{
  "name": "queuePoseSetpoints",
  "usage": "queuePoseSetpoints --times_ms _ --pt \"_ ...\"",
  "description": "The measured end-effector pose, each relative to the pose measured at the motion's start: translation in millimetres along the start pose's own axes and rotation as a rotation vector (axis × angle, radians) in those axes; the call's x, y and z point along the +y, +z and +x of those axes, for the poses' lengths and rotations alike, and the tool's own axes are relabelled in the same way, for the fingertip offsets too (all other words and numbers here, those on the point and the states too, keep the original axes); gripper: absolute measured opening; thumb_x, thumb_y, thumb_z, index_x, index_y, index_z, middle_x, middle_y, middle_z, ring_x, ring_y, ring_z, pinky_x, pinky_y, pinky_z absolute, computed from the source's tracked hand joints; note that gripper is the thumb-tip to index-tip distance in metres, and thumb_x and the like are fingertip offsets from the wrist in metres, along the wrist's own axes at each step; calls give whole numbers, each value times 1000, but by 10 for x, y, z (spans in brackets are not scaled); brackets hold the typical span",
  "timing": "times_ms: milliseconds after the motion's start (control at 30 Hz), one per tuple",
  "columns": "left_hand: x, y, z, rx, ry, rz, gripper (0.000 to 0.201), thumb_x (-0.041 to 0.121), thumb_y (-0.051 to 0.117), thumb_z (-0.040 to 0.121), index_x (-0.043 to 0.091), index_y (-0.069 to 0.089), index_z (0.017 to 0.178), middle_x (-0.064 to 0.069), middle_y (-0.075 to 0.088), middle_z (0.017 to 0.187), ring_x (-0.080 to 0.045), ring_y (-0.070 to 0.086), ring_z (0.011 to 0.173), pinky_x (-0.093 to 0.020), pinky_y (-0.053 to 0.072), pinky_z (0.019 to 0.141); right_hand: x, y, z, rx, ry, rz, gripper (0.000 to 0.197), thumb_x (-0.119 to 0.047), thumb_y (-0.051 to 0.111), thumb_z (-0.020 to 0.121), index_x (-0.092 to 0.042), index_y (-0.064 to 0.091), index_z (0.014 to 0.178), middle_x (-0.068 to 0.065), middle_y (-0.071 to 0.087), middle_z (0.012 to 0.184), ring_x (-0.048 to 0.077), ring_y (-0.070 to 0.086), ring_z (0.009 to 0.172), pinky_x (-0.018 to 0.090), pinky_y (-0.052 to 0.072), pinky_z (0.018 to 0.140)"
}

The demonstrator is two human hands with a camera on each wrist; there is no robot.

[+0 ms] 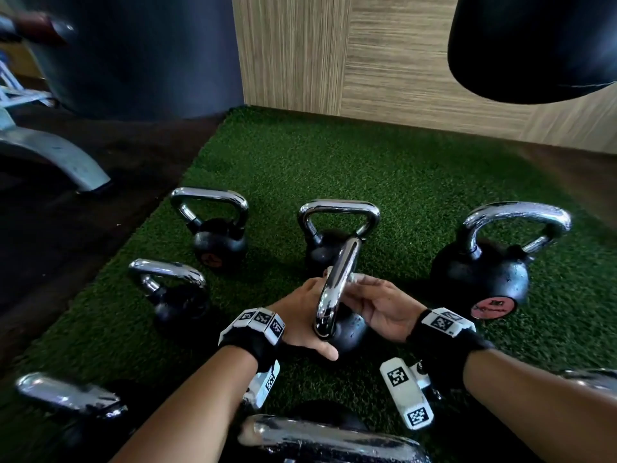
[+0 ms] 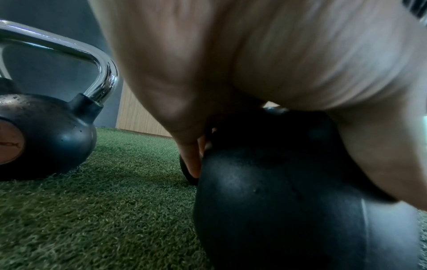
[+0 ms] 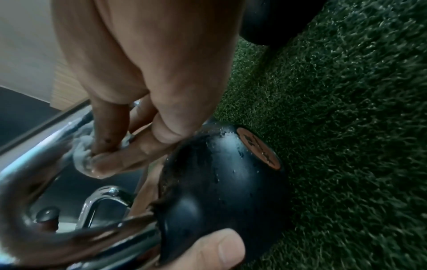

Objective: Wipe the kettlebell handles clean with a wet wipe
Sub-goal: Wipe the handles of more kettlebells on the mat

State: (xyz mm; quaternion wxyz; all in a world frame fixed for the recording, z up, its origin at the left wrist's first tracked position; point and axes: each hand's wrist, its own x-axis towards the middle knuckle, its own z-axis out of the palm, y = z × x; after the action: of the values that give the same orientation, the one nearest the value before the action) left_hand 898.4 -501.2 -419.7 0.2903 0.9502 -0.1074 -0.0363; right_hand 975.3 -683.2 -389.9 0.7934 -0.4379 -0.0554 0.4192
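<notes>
Our left hand (image 1: 302,324) steadies the kettlebell (image 1: 347,329) — our right hand (image 1: 377,307) pinches the wipe (image 3: 84,146) against its handle (image 1: 337,282), running away from us.

Left hand (image 1: 302,324) thumb extended, fingers hidden, right hand (image 1: 380,307) palm up, fingers (image 3: 129,155) pinched

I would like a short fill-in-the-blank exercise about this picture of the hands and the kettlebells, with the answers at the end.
1. The kettlebells stand on ______ artificial turf.
2. The wet wipe is pinched in the ______ hand.
3. The wipe is pressed against the kettlebell's chrome ______.
4. The left hand steadies the middle kettlebell by its black ______.

Missing words: green; right; handle; body
</notes>
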Motion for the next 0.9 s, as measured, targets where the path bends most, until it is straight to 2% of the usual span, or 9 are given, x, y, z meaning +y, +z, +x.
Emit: queuePoseSetpoints --times_ms 100,167,233,333,467,600,700,800,900 --pt "-13 13 11 -2 -5 5 123 44 97 55 40 16 148 33 21 109 -2 27 126 -18 24 111 -31 15 -29 15 -11 -18 14 10 62 77 3 71 85 31 60 127 29 72 97 29 63 80" --pt "-7 12 25 -12 -25 -1 124 44 97 55 42 14 147 37 16 101 0 27 125 -17 23 109 -45 39 -28 52 -57 -52 18 14 64 71 -3 65 66 32 64 118 32 73 93 29 63 72" --pt "-10 9 29 -22 -58 -8 125 45 97 55 33 19 152 37 17 112 -3 28 131 -16 22 110 -63 73 6 94 -128 -71 21 16 66 66 -4 59 63 30 69 100 34 75 85 32 63 67" --pt "-18 12 27 -30 -94 -26 128 45 98 53 29 21 153 19 25 142 -5 29 135 -16 22 111 -74 111 82 189 -229 -143 25 18 67 66 -5 58 63 30 69 90 43 71 90 39 64 76" --pt "-36 48 32 -29 -110 -16 125 50 97 51 34 20 149 23 24 133 6 23 119 -12 22 106 -28 98 81 287 -323 -382 32 11 83 64 -16 66 60 34 71 99 52 69 98 57 58 89" --pt "-71 56 41 -22 -148 -63 124 51 98 47 47 15 140 21 24 133 1 30 125 -14 25 107 -85 62 129 558 -512 -727 21 -12 90 62 -22 72 65 3 76 74 23 73 71 39 62 70" --pt "-71 61 36 -17 -156 -65 121 53 97 45 52 15 134 26 21 124 -1 33 123 -14 27 104 -157 54 165 653 -559 -787 18 -18 88 68 -26 72 66 -5 74 69 17 73 69 39 63 69" --pt "-58 51 29 -15 -162 -71 119 50 98 47 51 14 132 18 27 132 -4 35 127 -18 29 108 -130 56 161 667 -591 -887 18 -18 85 70 -30 71 68 -16 72 66 0 65 60 28 56 60" --pt "-11 27 14 -19 -170 -81 114 46 99 49 54 16 126 14 30 138 -8 39 132 -20 32 109 -179 65 189 730 -582 -943 15 -20 84 69 -25 69 67 -13 73 67 4 68 64 25 53 60"
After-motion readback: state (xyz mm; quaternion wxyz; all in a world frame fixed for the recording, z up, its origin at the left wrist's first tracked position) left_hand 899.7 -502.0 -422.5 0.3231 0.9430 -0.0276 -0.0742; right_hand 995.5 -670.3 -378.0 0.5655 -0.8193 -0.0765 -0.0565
